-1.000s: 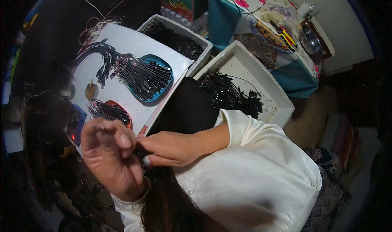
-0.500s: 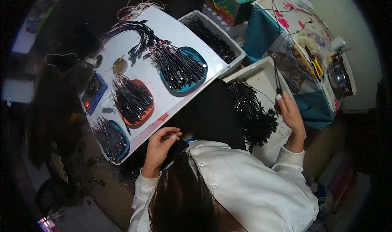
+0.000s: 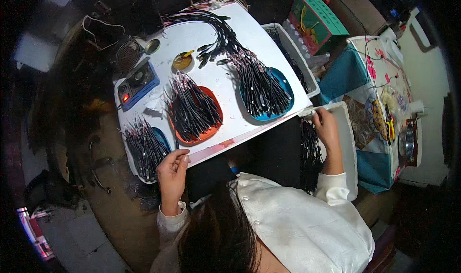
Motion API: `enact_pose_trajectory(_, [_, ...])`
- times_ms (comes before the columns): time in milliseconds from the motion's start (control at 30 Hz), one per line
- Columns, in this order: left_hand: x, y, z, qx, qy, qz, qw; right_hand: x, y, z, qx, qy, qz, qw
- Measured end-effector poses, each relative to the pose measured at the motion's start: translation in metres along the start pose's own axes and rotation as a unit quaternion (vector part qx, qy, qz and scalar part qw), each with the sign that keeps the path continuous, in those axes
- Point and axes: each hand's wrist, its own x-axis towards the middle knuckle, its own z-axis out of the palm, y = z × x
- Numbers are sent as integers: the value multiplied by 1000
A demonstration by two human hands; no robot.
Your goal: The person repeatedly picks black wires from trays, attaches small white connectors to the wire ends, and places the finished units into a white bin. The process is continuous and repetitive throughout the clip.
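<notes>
My left hand (image 3: pixel 174 173) is at the table's front edge, its fingers loosely bent and slightly apart, with nothing visible in them. A black cable end beside the orange tray (image 3: pixel 217 128) lies just beyond its fingertips. My right hand (image 3: pixel 327 131) hangs over the white bin (image 3: pixel 349 153) by the table's right corner, fingers partly bent and no cable visible in it. Black cables (image 3: pixel 311 148) lie in that bin. On the table, bundles of short black cables (image 3: pixel 192 110) rest in the orange tray, a blue tray (image 3: pixel 283 83) and a smaller blue tray (image 3: pixel 162 137).
A blue box with a red light (image 3: pixel 139 84) and a small pot with a yellow-handled tool (image 3: pixel 182 61) stand on the white table (image 3: pixel 225 129). Long cables (image 3: pixel 218 25) lie behind. A second bin (image 3: pixel 307 76) stands right, near a cloth-covered stand (image 3: pixel 379 162) with yellow-handled pliers (image 3: pixel 390 129).
My right hand has moved left toward the table corner, and the cable it held is out of sight. My left hand has come up to the table's edge. The view has shifted.
</notes>
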Motion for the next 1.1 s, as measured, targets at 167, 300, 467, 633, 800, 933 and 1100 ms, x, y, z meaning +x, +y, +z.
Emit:
enact_pose_trajectory(167, [22, 0, -22, 181, 167, 83, 966, 30, -132, -31, 161, -23, -165, 973])
enact_pose_trajectory(300, [29, -6, -54, 170, 277, 35, 945, 14, -214, 8, 188, -142, -346, 908])
enact_pose_trajectory(467, [44, -15, -68, 305, 272, 67, 910, -19, -282, 79, 101, -180, -394, 896])
enact_pose_trajectory(633, [61, -22, -57, 450, 221, 29, 865, -18, -299, 111, -34, -17, -389, 921])
enact_pose_trajectory(800, [64, -30, -60, 394, 212, 40, 893, -11, -286, 115, -58, -45, -352, 933])
enact_pose_trajectory(933, [61, -36, -66, 278, 234, 65, 929, -5, -281, 113, -32, -94, -311, 945])
enact_pose_trajectory(1100, [54, -39, -73, 35, 275, 44, 960, -3, -279, 107, -14, -100, -311, 945])
